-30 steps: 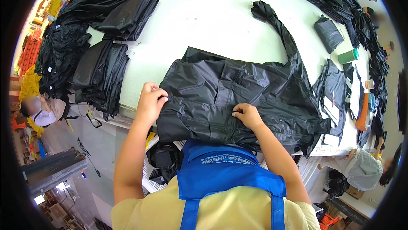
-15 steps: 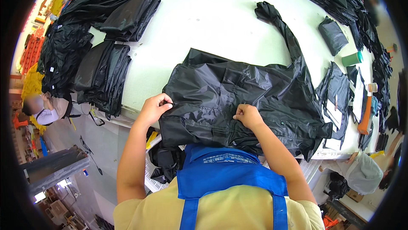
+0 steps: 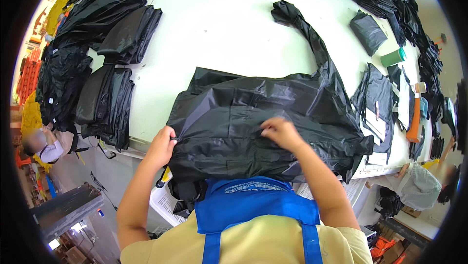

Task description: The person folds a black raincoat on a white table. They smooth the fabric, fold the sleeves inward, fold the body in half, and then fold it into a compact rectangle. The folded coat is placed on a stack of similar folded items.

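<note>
Clock directions are taken from the garment's center, 12 being the table's far side. The white worktable (image 3: 219, 30) is the largest item. The black garment (image 3: 239, 117) lies on it at the near edge, spread crosswise and creased; a twisted sleeve-like length (image 3: 312, 42) extends from its right part toward 12. A heap of black fabric (image 3: 63, 83) occupies 10. Beside it, on the inner side, lie two folded black stacks, a far one (image 3: 129, 35) and a near one (image 3: 105, 100). The blue apron (image 3: 258, 205) is at 6. A folded black bundle (image 3: 369, 32) lies between 1 and 2.

Left hand (image 3: 162, 147), at 9: thumb and fingers pinched on the garment's left edge. Right hand (image 3: 282, 134), over the center: fingers drawn close together, slightly blurred; whether fabric is gripped cannot be told.

An orange handle (image 3: 414, 122) is at 3, a green cylinder (image 3: 392, 58) at 2, and a slim pen (image 3: 377, 110) on white paper (image 3: 374, 125) near 3.
</note>
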